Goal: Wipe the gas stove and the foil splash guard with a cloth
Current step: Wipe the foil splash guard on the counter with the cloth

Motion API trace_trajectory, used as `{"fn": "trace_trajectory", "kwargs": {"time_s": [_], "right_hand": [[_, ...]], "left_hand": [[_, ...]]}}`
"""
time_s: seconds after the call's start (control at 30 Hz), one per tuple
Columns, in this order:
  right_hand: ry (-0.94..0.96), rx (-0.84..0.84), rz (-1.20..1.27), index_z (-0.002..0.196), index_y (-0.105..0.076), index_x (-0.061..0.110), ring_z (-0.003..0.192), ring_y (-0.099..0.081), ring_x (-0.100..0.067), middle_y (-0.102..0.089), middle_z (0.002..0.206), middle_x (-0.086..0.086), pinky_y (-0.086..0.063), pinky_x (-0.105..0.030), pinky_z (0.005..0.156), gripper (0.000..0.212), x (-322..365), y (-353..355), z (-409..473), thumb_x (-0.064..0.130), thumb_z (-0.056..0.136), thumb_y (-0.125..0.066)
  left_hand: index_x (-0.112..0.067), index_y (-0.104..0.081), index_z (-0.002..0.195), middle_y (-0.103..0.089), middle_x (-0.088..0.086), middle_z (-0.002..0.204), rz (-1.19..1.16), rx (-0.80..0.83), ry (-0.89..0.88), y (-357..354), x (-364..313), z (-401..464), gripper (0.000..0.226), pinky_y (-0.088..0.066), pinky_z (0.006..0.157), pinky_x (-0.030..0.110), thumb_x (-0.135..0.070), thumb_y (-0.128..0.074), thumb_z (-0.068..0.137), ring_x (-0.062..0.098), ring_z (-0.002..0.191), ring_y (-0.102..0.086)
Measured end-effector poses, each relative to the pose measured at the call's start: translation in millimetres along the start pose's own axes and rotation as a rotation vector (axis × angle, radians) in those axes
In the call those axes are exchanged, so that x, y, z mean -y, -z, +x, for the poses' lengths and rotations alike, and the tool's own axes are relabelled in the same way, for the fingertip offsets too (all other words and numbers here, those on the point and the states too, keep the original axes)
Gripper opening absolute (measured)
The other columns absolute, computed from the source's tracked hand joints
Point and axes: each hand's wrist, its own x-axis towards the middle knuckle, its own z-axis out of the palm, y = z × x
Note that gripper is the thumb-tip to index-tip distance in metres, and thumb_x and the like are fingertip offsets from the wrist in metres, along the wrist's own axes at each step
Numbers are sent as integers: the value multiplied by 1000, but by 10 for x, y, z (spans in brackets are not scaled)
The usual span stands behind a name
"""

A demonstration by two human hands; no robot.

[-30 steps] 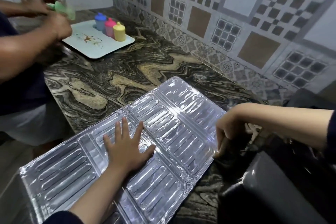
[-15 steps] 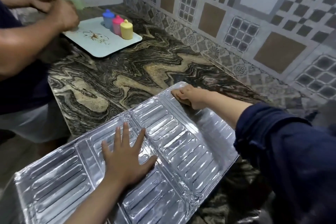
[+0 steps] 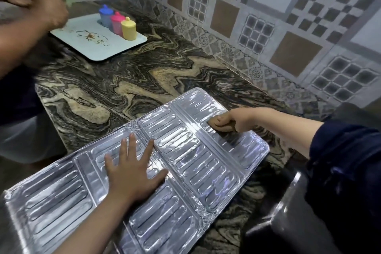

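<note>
The silver foil splash guard [image 3: 195, 163] lies flat and unfolded on the marble counter, with its left end over the counter edge. My left hand [image 3: 132, 171] presses flat on its middle panel with fingers spread. My right hand [image 3: 235, 118] grips a bunched brown cloth [image 3: 223, 128] and holds it against the far right panel of the foil. A dark stove body [image 3: 288, 225] sits at the lower right, mostly hidden by my blue sleeve.
A pale tray [image 3: 99, 47] with brown stains holds three lidded cups [image 3: 117, 21] at the back left. Another person's hands [image 3: 41, 4] work above the tray, blurred. The tiled wall [image 3: 268, 27] runs along the counter's [image 3: 144, 72] far side.
My right hand left the dark stove side and came onto the foil's far right panel with the cloth. My left hand stayed pressed on the foil.
</note>
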Motion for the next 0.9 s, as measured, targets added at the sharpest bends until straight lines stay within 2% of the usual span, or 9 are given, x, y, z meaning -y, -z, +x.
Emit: {"fn": "trace_trajectory", "kwargs": {"time_s": [0.13, 0.2, 0.27, 0.37, 0.47, 0.57, 0.7, 0.83, 0.9], "right_hand": [[-73, 112, -52, 113, -66, 41, 92, -50, -6, -55, 88, 33, -34, -13, 80, 25, -88, 8, -130, 41, 89, -57], [-112, 221, -41, 106, -70, 40, 86, -51, -1, -66, 96, 26, -40, -9, 79, 29, -93, 22, -157, 49, 79, -66], [-142, 299, -125, 107, -71, 41, 82, -52, -5, -72, 106, 4, -45, -18, 83, 41, -82, 47, -189, 58, 70, -70], [-185, 358, -282, 126, -61, 34, 74, -52, -3, -65, 101, 7, -44, -8, 66, 37, -28, 122, -293, 26, 90, -61], [-178, 287, -266, 130, -57, 31, 71, -51, 2, -61, 115, 10, -41, 0, 54, 41, -7, 228, -428, 15, 93, -54], [-174, 156, -176, 128, -59, 33, 87, -56, -5, -64, 119, 6, -42, -17, 80, 38, -30, 314, -548, 22, 92, -55], [-156, 26, -27, 115, -67, 40, 99, -62, -14, -69, 113, 4, -49, -30, 95, 29, -95, 371, -649, 43, 86, -61], [-129, -17, 80, 108, -70, 39, 94, -65, -11, -71, 97, 15, -53, -26, 87, 27, -111, 369, -704, 49, 84, -62], [-107, -4, 118, 112, -69, 33, 85, -64, -12, -70, 89, 13, -52, -17, 64, 25, -89, 384, -733, 36, 90, -59]], "left_hand": [[-46, 21, 144, 27, 9, 156, 26, 12, -5, -4, 0, -4, 101, -3, 108, 67, -91, 8, 54, 31, 146, 18], [-45, 23, 143, 27, 10, 155, 34, 18, -5, 0, 2, 7, 101, -3, 108, 67, -91, 8, 54, 31, 146, 18], [-45, 25, 143, 26, 10, 156, 37, 33, -3, 6, 3, 13, 102, -2, 108, 67, -92, 11, 53, 31, 145, 19], [-44, 30, 141, 27, 12, 156, 69, 67, -16, 6, 3, 4, 102, -3, 108, 68, -91, 17, 50, 33, 145, 20], [-43, 32, 138, 29, 13, 155, 59, 72, -23, 34, -7, 19, 104, -3, 108, 68, -91, 21, 47, 34, 144, 21], [-42, 29, 141, 30, 14, 154, 58, 86, -43, 72, -94, 108, 104, -3, 107, 69, -91, 15, 51, 36, 144, 20], [-40, 21, 147, 28, 15, 155, 37, 111, -72, 72, -406, 372, 96, 0, 107, 70, -89, -9, 70, 37, 144, 21], [-37, 15, 149, 25, 18, 156, 0, 100, -89, 70, -775, 654, 94, 2, 106, 70, -86, -17, 76, 39, 143, 21], [-35, 13, 150, 23, 18, 156, -3, 86, -105, 76, -932, 795, 93, 2, 106, 70, -84, -19, 78, 40, 143, 20]]}}
